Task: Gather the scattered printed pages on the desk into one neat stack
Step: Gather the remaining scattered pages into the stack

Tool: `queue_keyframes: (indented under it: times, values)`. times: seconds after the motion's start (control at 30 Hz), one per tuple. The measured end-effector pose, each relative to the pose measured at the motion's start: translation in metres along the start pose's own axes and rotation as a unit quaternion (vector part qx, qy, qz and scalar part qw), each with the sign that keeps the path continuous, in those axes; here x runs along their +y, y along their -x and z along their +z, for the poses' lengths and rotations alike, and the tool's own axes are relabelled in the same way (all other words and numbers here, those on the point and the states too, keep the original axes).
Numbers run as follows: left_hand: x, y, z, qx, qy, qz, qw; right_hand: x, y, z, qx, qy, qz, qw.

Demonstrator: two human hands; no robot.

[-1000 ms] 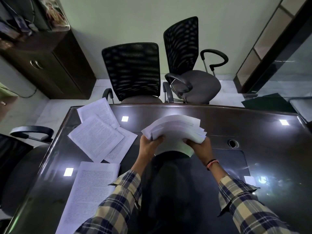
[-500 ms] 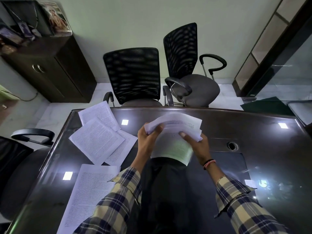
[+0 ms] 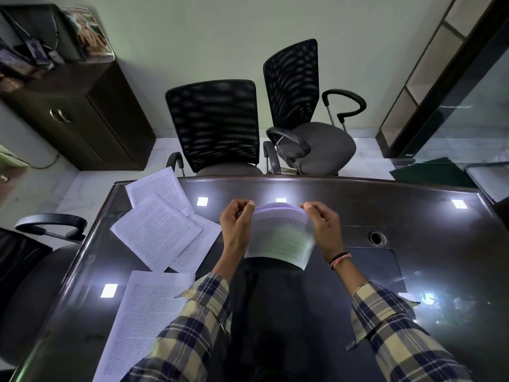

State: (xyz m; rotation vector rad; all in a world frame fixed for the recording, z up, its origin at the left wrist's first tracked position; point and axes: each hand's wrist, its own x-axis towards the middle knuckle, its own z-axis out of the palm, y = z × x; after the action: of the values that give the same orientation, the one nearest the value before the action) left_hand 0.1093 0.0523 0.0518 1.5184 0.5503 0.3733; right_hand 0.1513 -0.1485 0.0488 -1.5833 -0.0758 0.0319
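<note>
- I cannot read the print on the stack of pages (image 3: 279, 238); it is blurred, and the stack's far edge is only a pale curve between the fingers.
- The near page (image 3: 143, 323) at my lower left is partly covered by the left sleeve (image 3: 190, 326), and its near end is cut off by the picture edge.
- A dark reflection on the glossy bench (image 3: 413, 216) hides what lies below the stack, so I cannot tell if the stack's lower edge touches the surface.
- Three loose pages (image 3: 157, 230) lie overlapping at the far left corner of the bench, well apart from the stack; one of them juts over the far edge.
- Behind the bench stand two mesh chairs (image 3: 214, 125); a dark cabinet (image 3: 91, 117) is at the far left, and a third chair's armrest (image 3: 52, 224) shows beside the bench at left.
- My left hand (image 3: 235, 230) grasps the left side of the stack and my right hand (image 3: 323, 227) grasps the right side, with the fingertips curled over the top corners.
- The stack is held in the middle of the bench, printed face to me, its long axis running away from me.
</note>
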Motion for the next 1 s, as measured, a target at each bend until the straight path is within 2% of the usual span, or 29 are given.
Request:
queue_keyframes:
  times: [0.1,0.2,0.27,0.4,0.5,0.6,0.67,0.7,0.77,0.9,0.93,1.0]
  values:
    - [-0.006,0.003,-0.005,-0.004,0.003,-0.003,1.000,0.008,0.007,-0.003,-0.015,0.024,0.002,1.000]
    - [-0.016,0.006,-0.015,-0.072,0.012,-0.032,0.997,0.009,0.010,-0.008,-0.041,0.059,-0.019,0.997]
    - [-0.026,0.008,-0.019,-0.109,-0.034,-0.049,0.992,0.008,0.008,-0.012,-0.078,0.117,-0.026,0.990]
    - [-0.038,0.008,-0.021,-0.079,-0.141,-0.037,0.986,-0.002,-0.008,-0.022,-0.145,0.237,-0.048,0.959]
    - [-0.035,0.006,-0.020,-0.091,-0.197,0.011,0.976,-0.018,-0.026,-0.028,-0.213,0.339,-0.073,0.913]
    - [-0.022,0.007,-0.007,-0.119,-0.281,0.109,0.946,-0.028,-0.040,-0.015,-0.295,0.469,-0.116,0.824]
    - [-0.009,0.009,0.002,-0.138,-0.287,0.137,0.938,-0.028,-0.043,-0.004,-0.326,0.487,-0.129,0.800]
    - [-0.005,0.009,0.003,-0.147,-0.275,0.135,0.941,-0.026,-0.045,-0.002,-0.332,0.482,-0.134,0.800]
    - [-0.005,-0.001,-0.007,-0.175,-0.268,0.121,0.940,-0.024,-0.049,-0.007,-0.316,0.451,-0.145,0.822]
    - [-0.026,-0.028,-0.058,-0.206,-0.359,0.068,0.908,-0.019,-0.043,-0.042,-0.226,0.302,-0.069,0.923]
    - [-0.032,-0.031,-0.071,-0.202,-0.348,0.048,0.914,-0.014,-0.039,-0.051,-0.198,0.264,-0.044,0.943]
    - [-0.039,-0.028,-0.087,-0.191,-0.256,-0.004,0.948,0.001,-0.028,-0.061,-0.167,0.219,-0.018,0.961]
